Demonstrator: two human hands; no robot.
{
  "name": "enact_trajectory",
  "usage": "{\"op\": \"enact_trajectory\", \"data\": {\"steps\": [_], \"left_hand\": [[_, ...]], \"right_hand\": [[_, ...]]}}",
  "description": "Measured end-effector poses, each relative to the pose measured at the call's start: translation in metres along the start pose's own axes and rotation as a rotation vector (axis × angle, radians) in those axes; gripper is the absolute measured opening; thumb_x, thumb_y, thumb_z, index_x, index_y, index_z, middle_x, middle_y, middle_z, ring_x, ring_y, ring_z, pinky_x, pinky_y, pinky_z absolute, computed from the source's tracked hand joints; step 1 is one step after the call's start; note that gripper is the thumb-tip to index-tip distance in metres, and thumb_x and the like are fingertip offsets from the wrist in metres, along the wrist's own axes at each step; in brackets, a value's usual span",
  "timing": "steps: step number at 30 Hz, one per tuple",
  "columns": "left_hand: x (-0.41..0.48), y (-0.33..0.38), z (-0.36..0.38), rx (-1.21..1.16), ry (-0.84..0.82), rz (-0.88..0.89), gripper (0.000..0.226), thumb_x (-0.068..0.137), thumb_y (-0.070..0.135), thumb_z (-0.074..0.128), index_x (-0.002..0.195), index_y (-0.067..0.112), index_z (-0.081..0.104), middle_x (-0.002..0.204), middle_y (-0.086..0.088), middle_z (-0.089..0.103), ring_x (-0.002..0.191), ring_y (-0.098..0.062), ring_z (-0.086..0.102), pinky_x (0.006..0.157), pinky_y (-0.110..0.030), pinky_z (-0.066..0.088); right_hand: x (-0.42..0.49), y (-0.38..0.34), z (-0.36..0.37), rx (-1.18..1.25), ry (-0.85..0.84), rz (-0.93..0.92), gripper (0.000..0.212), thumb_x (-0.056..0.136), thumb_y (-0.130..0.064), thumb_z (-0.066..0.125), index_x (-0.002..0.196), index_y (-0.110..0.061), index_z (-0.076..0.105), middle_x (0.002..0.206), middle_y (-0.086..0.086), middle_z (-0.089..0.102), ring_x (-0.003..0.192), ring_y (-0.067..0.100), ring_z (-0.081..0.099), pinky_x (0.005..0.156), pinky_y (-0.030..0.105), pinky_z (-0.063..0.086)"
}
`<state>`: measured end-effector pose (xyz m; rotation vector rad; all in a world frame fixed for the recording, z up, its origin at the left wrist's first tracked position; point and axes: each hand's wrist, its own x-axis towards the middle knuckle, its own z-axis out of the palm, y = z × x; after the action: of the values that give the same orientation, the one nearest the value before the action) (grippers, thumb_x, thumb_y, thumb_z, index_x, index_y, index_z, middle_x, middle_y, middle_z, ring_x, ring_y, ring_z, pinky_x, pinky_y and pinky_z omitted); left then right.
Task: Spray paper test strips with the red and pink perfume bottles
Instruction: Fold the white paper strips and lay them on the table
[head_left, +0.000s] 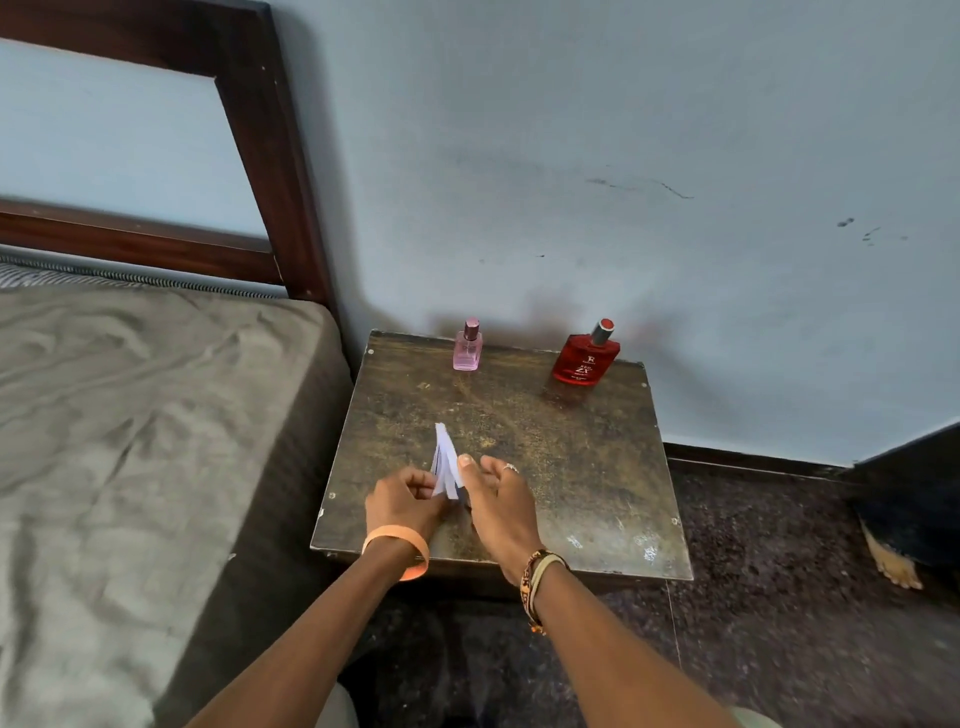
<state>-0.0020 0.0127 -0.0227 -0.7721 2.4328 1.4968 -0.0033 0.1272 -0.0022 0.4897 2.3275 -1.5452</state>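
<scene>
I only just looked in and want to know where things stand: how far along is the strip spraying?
Early. Done: nothing visible yet. The pink bottle and red bottle stand capped at the table's far edge, untouched. In hand: the left hand and right hand hold a small bunch of paper strips together. Left: uncapping and spraying both.
</scene>
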Motion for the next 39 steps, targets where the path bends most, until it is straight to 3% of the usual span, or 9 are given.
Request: {"op": "enact_trajectory", "data": {"steps": [2,5,7,15,19,22,28,33,39], "left_hand": [[-0.009,-0.001,0.004,-0.103,-0.045,0.002,0.014,0.069,0.013,0.082,0.076,0.015,0.07,0.067,0.003,0.069,0.062,-0.009,0.063,0.061,-0.02,0.051],[-0.024,0.001,0.004,-0.283,-0.131,-0.011,0.017,0.067,0.01,0.085,0.074,0.012,0.07,0.069,-0.008,0.072,0.067,-0.021,0.069,0.067,-0.035,0.06],[-0.034,0.006,-0.002,-0.351,-0.167,-0.021,0.018,0.066,0.004,0.085,0.074,0.009,0.069,0.07,-0.01,0.071,0.066,-0.022,0.068,0.069,-0.038,0.06],[-0.074,0.042,-0.037,-0.37,-0.337,0.104,0.029,0.062,-0.006,0.084,0.081,0.004,0.065,0.07,-0.008,0.069,0.064,-0.019,0.065,0.06,-0.031,0.058],[-0.088,0.068,-0.048,-0.487,-0.263,0.037,0.034,0.07,-0.009,0.076,0.098,0.008,0.065,0.083,-0.006,0.064,0.074,-0.019,0.065,0.068,-0.036,0.058],[-0.102,0.088,-0.05,-0.586,-0.252,0.068,0.022,0.086,0.013,0.069,0.107,0.015,0.065,0.092,-0.003,0.067,0.086,-0.016,0.063,0.073,-0.03,0.052],[-0.122,0.102,-0.041,-0.558,-0.16,0.243,0.005,0.084,0.015,0.07,0.087,0.018,0.073,0.086,-0.004,0.074,0.085,-0.023,0.068,0.079,-0.034,0.056],[-0.133,0.107,-0.039,-0.694,-0.106,0.245,0.005,0.083,0.009,0.071,0.085,0.014,0.072,0.078,-0.005,0.072,0.073,-0.017,0.064,0.067,-0.028,0.054],[-0.137,0.112,-0.044,-0.759,-0.151,0.214,0.01,0.082,0.008,0.072,0.093,0.008,0.071,0.083,-0.011,0.071,0.076,-0.02,0.065,0.076,-0.036,0.056]], "right_hand": [[0.003,-0.001,0.003,0.172,-0.002,0.123,0.063,0.085,-0.055,0.063,0.133,-0.014,0.056,0.119,0.002,0.069,0.104,0.013,0.066,0.094,0.035,0.055],[0.0,-0.006,-0.002,0.287,-0.002,0.128,0.027,0.089,-0.028,0.07,0.111,-0.013,0.07,0.098,0.002,0.074,0.088,0.011,0.069,0.075,0.022,0.055],[-0.011,-0.013,-0.012,0.343,-0.029,0.107,0.019,0.088,-0.019,0.072,0.106,-0.014,0.071,0.092,0.001,0.074,0.08,0.006,0.07,0.067,0.017,0.054],[-0.056,-0.038,-0.048,0.355,-0.077,-0.001,0.001,0.087,-0.017,0.074,0.086,-0.016,0.074,0.088,0.003,0.076,0.08,0.014,0.071,0.061,0.02,0.054],[-0.076,-0.053,-0.066,0.349,-0.007,-0.092,0.003,0.09,-0.016,0.07,0.09,-0.016,0.073,0.087,-0.003,0.072,0.081,0.012,0.066,0.062,0.018,0.051],[-0.087,-0.055,-0.08,0.316,0.014,-0.152,0.006,0.092,-0.017,0.068,0.094,-0.017,0.073,0.093,0.0,0.072,0.087,0.014,0.065,0.066,0.019,0.049],[-0.106,-0.055,-0.096,0.221,-0.007,-0.194,0.011,0.093,-0.019,0.066,0.1,-0.013,0.073,0.094,0.0,0.073,0.089,0.015,0.069,0.073,0.024,0.054],[-0.119,-0.063,-0.105,0.149,0.115,-0.303,0.023,0.083,-0.031,0.077,0.102,-0.019,0.072,0.089,-0.013,0.07,0.083,0.005,0.067,0.068,0.016,0.054],[-0.12,-0.072,-0.1,0.158,0.123,-0.308,0.017,0.079,-0.028,0.081,0.089,-0.016,0.075,0.083,-0.005,0.074,0.077,0.006,0.07,0.063,0.017,0.054]]}}
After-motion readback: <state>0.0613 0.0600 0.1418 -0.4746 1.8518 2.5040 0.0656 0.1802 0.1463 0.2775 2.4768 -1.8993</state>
